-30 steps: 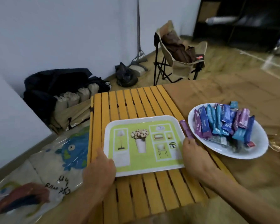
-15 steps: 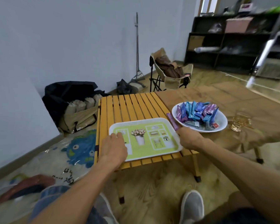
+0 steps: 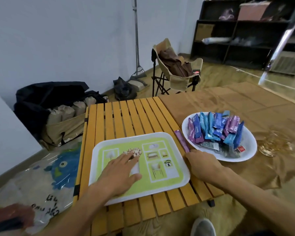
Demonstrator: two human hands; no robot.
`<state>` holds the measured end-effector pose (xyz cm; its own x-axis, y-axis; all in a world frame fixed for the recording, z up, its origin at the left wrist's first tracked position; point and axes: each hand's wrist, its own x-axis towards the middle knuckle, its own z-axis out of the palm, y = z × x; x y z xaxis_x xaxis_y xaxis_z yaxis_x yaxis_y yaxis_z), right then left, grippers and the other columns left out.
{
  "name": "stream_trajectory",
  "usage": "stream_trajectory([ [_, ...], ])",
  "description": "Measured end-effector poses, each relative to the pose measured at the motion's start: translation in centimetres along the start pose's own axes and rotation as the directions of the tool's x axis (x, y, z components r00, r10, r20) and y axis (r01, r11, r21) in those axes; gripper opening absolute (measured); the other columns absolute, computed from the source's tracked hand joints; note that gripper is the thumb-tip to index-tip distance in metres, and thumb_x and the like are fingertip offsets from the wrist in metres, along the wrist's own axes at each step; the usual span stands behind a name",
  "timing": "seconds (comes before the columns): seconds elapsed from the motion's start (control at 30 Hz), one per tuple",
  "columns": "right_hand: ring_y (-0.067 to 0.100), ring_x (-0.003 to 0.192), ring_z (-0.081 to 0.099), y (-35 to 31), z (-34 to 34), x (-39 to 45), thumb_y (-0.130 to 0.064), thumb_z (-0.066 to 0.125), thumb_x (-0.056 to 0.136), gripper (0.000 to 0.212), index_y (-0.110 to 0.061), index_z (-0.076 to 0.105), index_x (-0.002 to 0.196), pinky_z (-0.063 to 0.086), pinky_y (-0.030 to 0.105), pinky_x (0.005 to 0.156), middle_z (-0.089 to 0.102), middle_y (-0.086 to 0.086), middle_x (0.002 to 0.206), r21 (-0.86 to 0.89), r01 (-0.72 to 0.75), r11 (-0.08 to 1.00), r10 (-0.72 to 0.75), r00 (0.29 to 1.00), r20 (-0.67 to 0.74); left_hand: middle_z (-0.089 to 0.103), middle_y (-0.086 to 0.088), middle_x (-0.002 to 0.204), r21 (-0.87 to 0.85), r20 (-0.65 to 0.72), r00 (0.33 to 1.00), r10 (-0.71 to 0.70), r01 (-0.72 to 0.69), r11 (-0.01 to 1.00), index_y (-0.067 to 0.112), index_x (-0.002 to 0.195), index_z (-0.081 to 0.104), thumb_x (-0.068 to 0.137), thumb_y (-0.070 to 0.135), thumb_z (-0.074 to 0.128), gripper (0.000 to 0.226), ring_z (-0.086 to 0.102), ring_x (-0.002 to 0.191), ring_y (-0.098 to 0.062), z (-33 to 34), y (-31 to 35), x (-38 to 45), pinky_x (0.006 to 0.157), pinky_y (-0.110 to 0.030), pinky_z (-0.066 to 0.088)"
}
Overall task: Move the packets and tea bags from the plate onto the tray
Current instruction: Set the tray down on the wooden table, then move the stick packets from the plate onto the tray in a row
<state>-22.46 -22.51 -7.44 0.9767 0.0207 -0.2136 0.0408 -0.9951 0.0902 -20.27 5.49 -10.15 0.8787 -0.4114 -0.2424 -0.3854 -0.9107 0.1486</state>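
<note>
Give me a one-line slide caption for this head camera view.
Left hand flat on empty tray; packets fill plate.

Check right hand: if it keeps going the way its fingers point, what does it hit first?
Likely the purple packet lying between tray and plate; the right hand fingertips are at its near end. Contact unclear.

Right hand (image 3: 202,165): fingertips hidden under the palm, grip undeterminable. Tea bags (image 3: 211,145): partly buried beneath packets (image 3: 214,127). Shoe (image 3: 203,227): cut off at near edge.
</note>
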Motion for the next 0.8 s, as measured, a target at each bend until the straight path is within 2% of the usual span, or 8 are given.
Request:
stream_trajectory([
  [0.13, 0.025, 0.098, 0.067, -0.2, 0.4, -0.6, -0.008, 0.043, 0.098, 0.029, -0.018, 0.063, 0.116, 0.054, 0.036, 0.081, 0.066, 0.004, 0.111, -0.041, -0.020, 0.999, 0.017, 0.997, -0.076, -0.017, 0.006, 0.163, 0.071, 0.048, 0.999, 0.001, -0.004, 0.997, 0.030, 0.155, -0.010, 0.101, 0.057, 0.022, 0.068, -0.016, 0.149, -0.015, 0.1, 0.4, -0.6, 0.122, -0.041, 0.002],
  [0.27, 0.026, 0.095, 0.067, -0.6, 0.8, -1.0, -0.006, 0.042, 0.098, 0.036, -0.011, 0.048, 0.134, 0.052, 0.035, 0.077, 0.066, 0.006, 0.109, 0.002, -0.067, 0.998, 0.067, 0.986, -0.153, -0.028, 0.002, 0.159, 0.124, 0.076, 0.997, -0.009, 0.000, 0.992, 0.025, 0.152, -0.020, 0.102, 0.054, 0.011, 0.066, -0.026, 0.146, -0.017, 0.8, 1.0, -1.2, 0.122, -0.042, -0.004],
  [0.43, 0.029, 0.100, 0.065, -0.3, 0.3, -2.1, -0.002, 0.043, 0.096, 0.020, -0.011, 0.056, 0.110, 0.043, 0.032, 0.069, 0.065, 0.011, 0.114, 0.079, -0.119, 0.990, 0.125, 0.989, -0.073, -0.024, 0.003, 0.161, 0.113, 0.061, 0.998, 0.009, -0.016, 0.993, 0.026, 0.153, -0.017, 0.102, 0.054, 0.013, 0.066, -0.022, 0.148, -0.017, 0.8, 1.0, -1.2, 0.122, -0.042, -0.001],
  [0.5, 0.028, 0.097, 0.064, -0.2, -0.2, -2.3, -0.004, 0.045, 0.097, 0.020, -0.010, 0.060, 0.110, 0.042, 0.030, 0.067, 0.065, 0.010, 0.111, 0.114, -0.129, 0.985, 0.135, 0.990, -0.044, -0.018, 0.003, 0.163, 0.090, 0.046, 0.999, 0.018, -0.022, 0.996, 0.027, 0.155, -0.011, 0.102, 0.055, 0.018, 0.067, -0.017, 0.149, -0.017, 0.6, 0.9, -1.2, 0.122, -0.041, 0.001],
  [0.57, 0.028, 0.089, 0.062, -0.3, -0.6, -2.7, -0.007, 0.047, 0.097, 0.017, -0.009, 0.061, 0.107, 0.043, 0.030, 0.066, 0.063, 0.009, 0.102, 0.158, -0.156, 0.975, 0.162, 0.986, -0.029, -0.005, 0.003, 0.164, 0.089, -0.002, 0.999, 0.039, -0.039, 0.995, 0.027, 0.157, 0.002, 0.101, 0.055, 0.024, 0.066, -0.006, 0.150, -0.018, 0.2, 0.7, -1.3, 0.122, -0.039, 0.005],
  [0.63, 0.028, 0.083, 0.062, -0.6, -0.9, -3.4, -0.007, 0.049, 0.096, 0.013, -0.011, 0.060, 0.102, 0.042, 0.032, 0.062, 0.062, 0.007, 0.098, 0.157, -0.149, 0.976, 0.167, 0.980, -0.108, 0.011, 0.002, 0.162, 0.097, -0.116, 0.991, 0.062, -0.051, 0.994, 0.026, 0.154, 0.022, 0.101, 0.052, 0.030, 0.059, 0.009, 0.148, -0.018, -0.5, 0.9, -1.3, 0.121, -0.037, 0.008],
  [0.73, 0.029, 0.081, 0.065, -1.5, -1.0, -4.7, -0.002, 0.057, 0.090, 0.022, -0.013, 0.059, 0.108, 0.035, 0.032, 0.051, 0.058, 0.006, 0.100, 0.099, -0.016, 0.995, 0.042, 0.962, -0.270, 0.027, 0.003, 0.156, 0.050, -0.290, 0.952, 0.096, -0.085, 0.995, 0.025, 0.145, 0.040, 0.102, 0.042, 0.037, 0.047, 0.026, 0.141, -0.018, -1.6, 2.5, -1.1, 0.116, -0.034, 0.020],
  [0.8, 0.023, 0.087, 0.063, -2.5, -1.0, -5.0, -0.010, 0.057, 0.094, 0.026, -0.018, 0.054, 0.119, 0.042, 0.030, 0.058, 0.053, 0.000, 0.109, 0.079, 0.073, 0.994, -0.051, 0.965, -0.257, 0.039, 0.003, 0.147, 0.028, -0.407, 0.901, 0.151, -0.153, 0.988, 0.025, 0.139, 0.047, 0.102, 0.036, 0.041, 0.040, 0.039, 0.131, -0.018, -2.2, 4.0, -0.8, 0.108, -0.034, 0.032],
])
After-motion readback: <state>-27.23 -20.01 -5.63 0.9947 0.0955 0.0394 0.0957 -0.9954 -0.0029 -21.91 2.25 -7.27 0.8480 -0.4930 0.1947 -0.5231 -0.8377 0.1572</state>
